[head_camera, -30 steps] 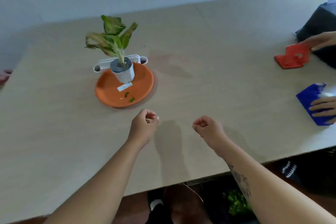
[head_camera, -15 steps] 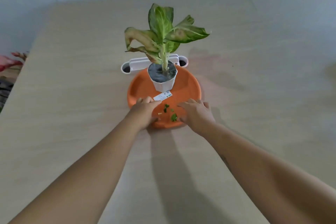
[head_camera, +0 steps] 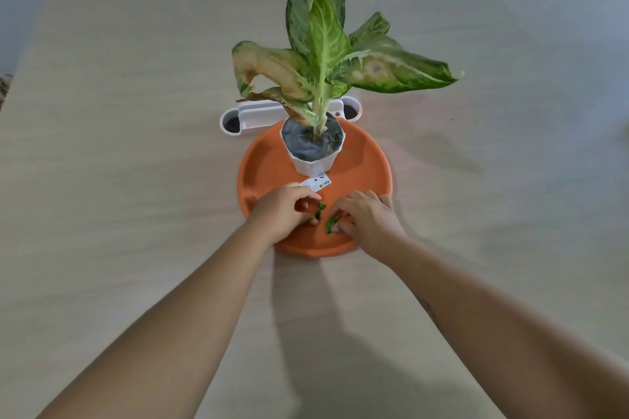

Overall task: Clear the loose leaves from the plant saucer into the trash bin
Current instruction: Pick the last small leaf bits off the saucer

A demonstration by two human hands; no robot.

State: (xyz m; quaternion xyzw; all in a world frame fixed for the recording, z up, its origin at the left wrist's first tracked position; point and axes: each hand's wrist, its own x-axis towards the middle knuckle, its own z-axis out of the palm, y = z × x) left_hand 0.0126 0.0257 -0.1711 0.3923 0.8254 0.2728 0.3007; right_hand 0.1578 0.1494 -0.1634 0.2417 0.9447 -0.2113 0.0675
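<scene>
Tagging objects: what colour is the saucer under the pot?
Orange, plain, seen clearly in the head view: saucer under the white pot.

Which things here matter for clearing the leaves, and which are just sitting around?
Job:
- orange saucer
- loose leaf bits
- left hand
- right hand

Bystanders:
- potted plant
- white pot
- paper label
- white holder

surface [head_camera: 136,146]: pale wood grain, matt, smooth
saucer [head_camera: 367,167]: orange plastic, smooth, faint sheen
pot [head_camera: 315,165]: white plastic, faceted, smooth
label [head_camera: 316,183]: printed paper, flat
leaf bits [head_camera: 330,224]: green, slightly glossy
plant leaves [head_camera: 326,44]: waxy green, dry brown patches
holder [head_camera: 238,119]: white plastic, smooth
</scene>
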